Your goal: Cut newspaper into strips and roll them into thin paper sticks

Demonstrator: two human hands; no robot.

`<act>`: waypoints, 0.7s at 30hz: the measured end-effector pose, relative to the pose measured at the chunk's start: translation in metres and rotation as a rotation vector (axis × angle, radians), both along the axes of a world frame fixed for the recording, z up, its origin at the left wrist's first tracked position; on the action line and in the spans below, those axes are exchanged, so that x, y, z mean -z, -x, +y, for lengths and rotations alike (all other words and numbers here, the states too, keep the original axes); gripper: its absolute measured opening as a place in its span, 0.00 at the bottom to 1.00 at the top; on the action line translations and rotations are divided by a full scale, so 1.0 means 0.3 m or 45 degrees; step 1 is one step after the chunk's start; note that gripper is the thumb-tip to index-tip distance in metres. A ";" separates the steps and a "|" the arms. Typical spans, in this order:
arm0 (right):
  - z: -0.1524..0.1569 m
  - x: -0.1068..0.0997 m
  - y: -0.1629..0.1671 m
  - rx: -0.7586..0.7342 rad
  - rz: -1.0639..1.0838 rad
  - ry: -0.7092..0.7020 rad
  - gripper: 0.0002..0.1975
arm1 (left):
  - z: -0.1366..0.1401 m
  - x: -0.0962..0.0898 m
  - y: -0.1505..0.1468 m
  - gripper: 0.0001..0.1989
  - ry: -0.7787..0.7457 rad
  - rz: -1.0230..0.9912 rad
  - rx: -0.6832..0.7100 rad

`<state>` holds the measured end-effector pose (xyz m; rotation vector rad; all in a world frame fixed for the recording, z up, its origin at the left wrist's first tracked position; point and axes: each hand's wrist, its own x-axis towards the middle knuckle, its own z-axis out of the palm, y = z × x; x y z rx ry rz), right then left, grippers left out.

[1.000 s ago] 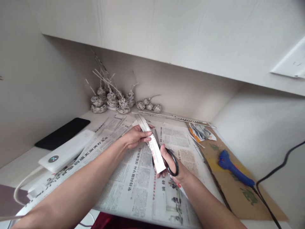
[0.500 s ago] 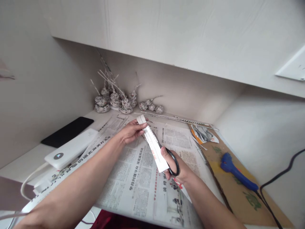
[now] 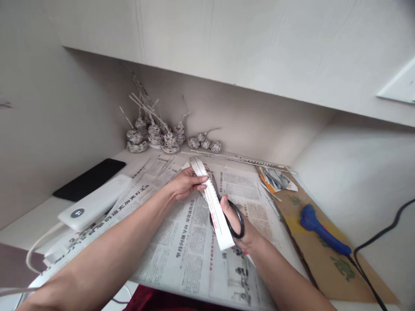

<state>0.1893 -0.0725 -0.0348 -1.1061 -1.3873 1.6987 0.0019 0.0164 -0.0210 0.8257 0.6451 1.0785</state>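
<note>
- Compared with half a second ago, my left hand (image 3: 185,183) grips the paper strip (image 3: 212,205) farther from its upper end, and more of the lower end hangs past my other hand.
- The scissors (image 3: 242,226) have their handle loops wider apart now; the second loop shows on the left of the strip, where the paper mostly covered it before.
- My left hand pinches the strip between thumb and fingers; my right hand (image 3: 249,233) is curled around the scissor handles, thumb raised at the near loop. How the fingers sit in the far loop I cannot tell.
- The strip slants between my hands above the newspaper (image 3: 191,242), white, long and narrow, printed with dark lines and a reddish patch; its right edge is finely notched near my left thumb.
- The scissors have smooth, black, rounded loops; the blades are partly hidden by the strip.
- The newspaper is thin, matte and densely printed, spread over the pale table (image 3: 19,224).
- At the back stand coarse, ridged woven gourds (image 3: 170,142) with thin stems, beside small round woven balls (image 3: 215,147).
- On my right, a blue plastic glue gun (image 3: 324,233) lies on flat brown cardboard (image 3: 327,280).
</note>
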 end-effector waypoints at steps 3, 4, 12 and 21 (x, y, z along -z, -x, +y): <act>-0.007 -0.026 0.016 0.081 0.053 -0.024 0.30 | 0.000 -0.005 0.002 0.17 0.003 -0.001 -0.030; -0.007 -0.031 0.019 0.088 0.043 -0.031 0.30 | 0.000 -0.007 0.003 0.17 0.001 -0.001 -0.037; 0.000 -0.036 -0.003 -0.005 -0.149 0.120 0.30 | 0.017 -0.030 0.055 0.18 0.030 -0.053 -0.034; -0.007 -0.034 -0.002 -0.050 -0.156 0.109 0.33 | 0.008 -0.025 0.034 0.17 0.018 -0.045 -0.063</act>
